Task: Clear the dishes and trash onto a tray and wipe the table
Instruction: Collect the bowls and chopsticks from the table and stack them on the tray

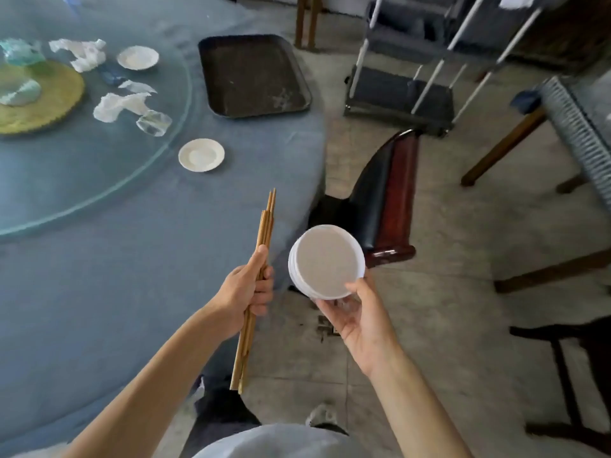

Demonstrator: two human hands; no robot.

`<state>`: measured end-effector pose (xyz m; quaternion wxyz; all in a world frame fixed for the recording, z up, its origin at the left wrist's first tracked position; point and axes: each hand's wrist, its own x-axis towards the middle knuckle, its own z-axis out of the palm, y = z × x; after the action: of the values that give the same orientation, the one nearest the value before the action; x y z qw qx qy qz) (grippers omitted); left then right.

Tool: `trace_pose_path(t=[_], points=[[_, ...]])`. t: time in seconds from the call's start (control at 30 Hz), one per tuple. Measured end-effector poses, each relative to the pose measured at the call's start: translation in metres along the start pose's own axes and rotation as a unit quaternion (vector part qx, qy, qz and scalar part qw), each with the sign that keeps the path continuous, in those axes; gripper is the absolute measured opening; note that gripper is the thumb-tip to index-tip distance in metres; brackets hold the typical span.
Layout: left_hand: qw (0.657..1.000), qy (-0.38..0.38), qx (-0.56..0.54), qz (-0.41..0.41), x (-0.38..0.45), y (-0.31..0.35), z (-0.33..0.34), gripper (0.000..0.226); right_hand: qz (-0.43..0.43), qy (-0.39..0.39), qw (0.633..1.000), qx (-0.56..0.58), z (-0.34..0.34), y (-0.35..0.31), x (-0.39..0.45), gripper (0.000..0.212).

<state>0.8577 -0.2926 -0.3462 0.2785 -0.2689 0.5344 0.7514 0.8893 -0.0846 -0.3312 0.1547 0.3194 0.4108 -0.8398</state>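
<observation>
My left hand (246, 294) grips a bundle of several wooden chopsticks (261, 246) over the near edge of the round blue table (132, 276). My right hand (358, 314) holds a stack of white saucers (325, 261) tilted toward me, off the table's edge above the floor. A dark empty tray (253, 74) lies at the table's far right edge. One white saucer (201, 155) sits on the cloth in front of the tray. Another saucer (138, 57) rests on the glass turntable (99, 180), among crumpled napkins (114, 105) and clear plastic wrap (154, 122).
A green-yellow mat (56, 94) with pale items lies at the turntable's left. A dark chair (380, 200) stands by the table's right edge. A service cart (406, 81) sits on the tiled floor beyond. A second table's wooden legs (502, 147) and another chair (568, 375) stand at right.
</observation>
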Motion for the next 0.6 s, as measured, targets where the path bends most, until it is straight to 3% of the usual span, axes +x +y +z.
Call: trace_pose_path(t=[0.3,0.6], points=[[0.992,-0.096,0.083,0.005,-0.003,-0.049,0.227,0.050,-0.095,0.062,0.992,0.052,-0.187,-0.122,-0.065,0.038],[0.979,-0.129,0.156,-0.005,0.055,-0.053,0.369,0.047,-0.136,0.097,0.980,0.112,-0.295,-0.202,-0.040,0.040]])
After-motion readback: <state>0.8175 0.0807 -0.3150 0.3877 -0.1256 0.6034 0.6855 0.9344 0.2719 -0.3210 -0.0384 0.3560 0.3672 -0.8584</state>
